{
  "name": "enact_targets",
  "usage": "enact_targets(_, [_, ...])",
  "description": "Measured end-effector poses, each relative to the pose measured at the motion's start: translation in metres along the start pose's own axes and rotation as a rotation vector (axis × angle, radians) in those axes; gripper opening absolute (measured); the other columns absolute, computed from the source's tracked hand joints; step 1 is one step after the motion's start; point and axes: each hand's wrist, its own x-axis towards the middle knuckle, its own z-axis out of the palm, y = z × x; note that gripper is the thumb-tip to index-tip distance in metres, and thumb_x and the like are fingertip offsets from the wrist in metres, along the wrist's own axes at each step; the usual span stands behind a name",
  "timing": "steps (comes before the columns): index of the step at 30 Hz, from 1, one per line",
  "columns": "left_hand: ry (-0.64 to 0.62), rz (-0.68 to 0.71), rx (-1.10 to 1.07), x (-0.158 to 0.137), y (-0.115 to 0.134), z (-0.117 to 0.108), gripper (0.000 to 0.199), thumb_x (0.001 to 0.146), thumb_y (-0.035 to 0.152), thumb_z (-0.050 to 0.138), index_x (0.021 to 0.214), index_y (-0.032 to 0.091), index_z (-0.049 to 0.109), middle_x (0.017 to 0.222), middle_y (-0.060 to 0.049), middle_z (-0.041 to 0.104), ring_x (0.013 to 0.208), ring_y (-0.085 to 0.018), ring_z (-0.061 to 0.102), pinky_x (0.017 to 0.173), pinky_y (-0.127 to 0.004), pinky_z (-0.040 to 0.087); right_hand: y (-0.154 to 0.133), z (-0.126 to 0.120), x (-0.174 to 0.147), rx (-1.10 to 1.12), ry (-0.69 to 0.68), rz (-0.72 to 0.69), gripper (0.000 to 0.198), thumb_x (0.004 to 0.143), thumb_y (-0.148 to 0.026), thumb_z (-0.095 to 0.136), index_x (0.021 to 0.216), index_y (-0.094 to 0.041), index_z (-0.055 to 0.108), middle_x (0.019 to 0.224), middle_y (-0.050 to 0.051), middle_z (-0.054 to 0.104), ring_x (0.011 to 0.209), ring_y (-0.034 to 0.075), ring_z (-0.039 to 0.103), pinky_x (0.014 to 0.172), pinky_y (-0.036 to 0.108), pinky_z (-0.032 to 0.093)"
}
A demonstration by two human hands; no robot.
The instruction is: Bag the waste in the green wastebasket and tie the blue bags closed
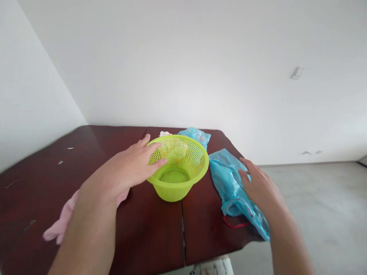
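A lime-green plastic basket point(171, 193) with mesh sides stands upright on the dark red-brown table point(149, 229), and I see nothing inside it. My left hand point(134, 162) is at the basket's left rim, thumb and fingers apart, some of them reaching over the rim; whether it touches is unclear. Over on the right, a crumpled blue translucent plastic bag point(229, 183) with a red drawstring lies flat along the table edge. My right hand point(259, 187) hovers over or rests on that bag's right side with its fingers spread. Nothing is gripped in it.
A pink cloth point(64, 219) lies partly hidden under my left forearm. Behind the basket sit another blue plastic bag point(197, 134) and a small white crumpled item point(164, 133). White walls point(183, 68) border the table's back and left. Grey floor point(321, 206) lies to the right.
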Motion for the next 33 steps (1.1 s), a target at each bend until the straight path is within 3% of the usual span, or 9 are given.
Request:
enact_targets(3, [0.141, 0.101, -0.05, -0.015, 0.027, -0.021, 0.07, 0.113, 0.07, 0.059, 0.172, 0.033, 0.067, 0.199, -0.01, 0.038, 0.169, -0.045, 0.06, 0.14, -0.062, 0.047, 0.07, 0.023, -0.077, -0.015, -0.113, 0.097, 0.072, 0.106, -0.069, 0.067, 0.168, -0.032, 0.069, 0.168, 0.019, 0.075, 0.152, 0.05, 0.073, 0.126, 0.072, 0.058])
enact_targets(8, [0.49, 0.342, -0.385, -0.036, 0.087, -0.033, 0.032, 0.12, 0.051, 0.06, 0.13, 0.028, 0.081, 0.157, -0.007, 0.081, 0.141, -0.032, 0.078, 0.128, -0.048, 0.057, 0.119, 0.081, -0.158, -0.114, -0.11, 0.296, 0.058, 0.104, -0.058, 0.061, 0.151, -0.031, 0.082, 0.17, 0.024, 0.07, 0.164, 0.053, 0.062, 0.128, 0.076, 0.053])
enact_targets(10, [0.447, 0.427, -0.479, -0.042, 0.11, -0.016, 0.03, 0.121, 0.045, 0.057, 0.117, 0.026, 0.079, 0.129, -0.007, 0.088, 0.116, -0.027, 0.083, 0.107, -0.042, 0.063, 0.111, 0.086, -0.162, -0.147, -0.074, 0.314, 0.047, 0.108, -0.05, 0.055, 0.136, -0.03, 0.087, 0.164, 0.021, 0.075, 0.157, 0.049, 0.069, 0.132, 0.075, 0.049])
enact_targets(13, [0.183, 0.494, -0.41, -0.058, 0.135, 0.031, 0.034, 0.122, 0.044, 0.056, 0.101, 0.025, 0.074, 0.096, -0.005, 0.084, 0.09, -0.025, 0.077, 0.086, -0.042, 0.058, 0.085, 0.072, -0.155, -0.047, -0.059, 0.273, 0.034, 0.103, -0.046, 0.062, 0.116, -0.03, 0.089, 0.143, 0.018, 0.084, 0.142, 0.046, 0.076, 0.13, 0.072, 0.048])
enact_targets(16, [0.067, 0.563, -0.238, -0.091, 0.145, 0.078, 0.026, 0.119, 0.041, 0.066, 0.1, 0.025, 0.073, 0.105, -0.008, 0.083, 0.108, -0.031, 0.077, 0.104, -0.05, 0.057, 0.049, 0.048, -0.158, 0.23, -0.017, 0.143, 0.034, 0.099, -0.051, 0.067, 0.115, -0.029, 0.088, 0.134, 0.015, 0.086, 0.134, 0.044, 0.077, 0.122, 0.064, 0.055])
enact_targets(19, [0.056, 0.51, -0.342, -0.132, 0.147, 0.108, 0.016, 0.118, 0.04, 0.071, 0.112, 0.025, 0.072, 0.122, -0.01, 0.083, 0.12, -0.033, 0.076, 0.112, -0.054, 0.057, 0.01, 0.027, -0.173, 0.564, -0.011, 0.055, 0.034, 0.102, -0.054, 0.071, 0.106, -0.025, 0.087, 0.116, 0.012, 0.086, 0.112, 0.036, 0.08, 0.104, 0.047, 0.062])
enact_targets(24, [-0.027, 0.232, -0.611, -0.172, 0.142, 0.14, 0.044, 0.107, 0.047, 0.084, 0.143, 0.027, 0.07, 0.148, -0.016, 0.078, 0.137, -0.037, 0.073, 0.118, -0.055, 0.059, -0.039, 0.003, -0.192, 0.844, -0.138, 0.138, 0.051, 0.099, -0.07, 0.078, 0.08, -0.022, 0.076, 0.069, 0.001, 0.062, 0.066, 0.019, 0.052, 0.062, 0.031, 0.044])
enact_targets(28, [-0.197, 0.081, -0.901, -0.187, 0.13, 0.154, 0.019, 0.113, 0.039, 0.065, 0.115, 0.025, 0.078, 0.114, -0.007, 0.084, 0.108, -0.03, 0.078, 0.097, -0.042, 0.062, -0.048, -0.009, -0.196, 0.901, -0.178, 0.137, 0.053, 0.092, -0.07, 0.086, 0.076, -0.023, 0.069, 0.067, -0.001, 0.054, 0.065, 0.017, 0.045, 0.058, 0.028, 0.037])
enact_targets(33, [-0.204, -0.075, -1.12, -0.224, 0.103, 0.145, 0.037, 0.109, 0.062, 0.067, 0.1, 0.027, 0.075, 0.091, -0.002, 0.077, 0.087, -0.026, 0.074, 0.082, -0.037, 0.062, -0.039, -0.028, -0.206, 1.097, -0.231, 0.268, 0.048, 0.091, -0.065, 0.094, 0.112, -0.026, 0.075, 0.078, -0.001, 0.068, 0.064, 0.017, 0.052, 0.055, 0.024, 0.038])
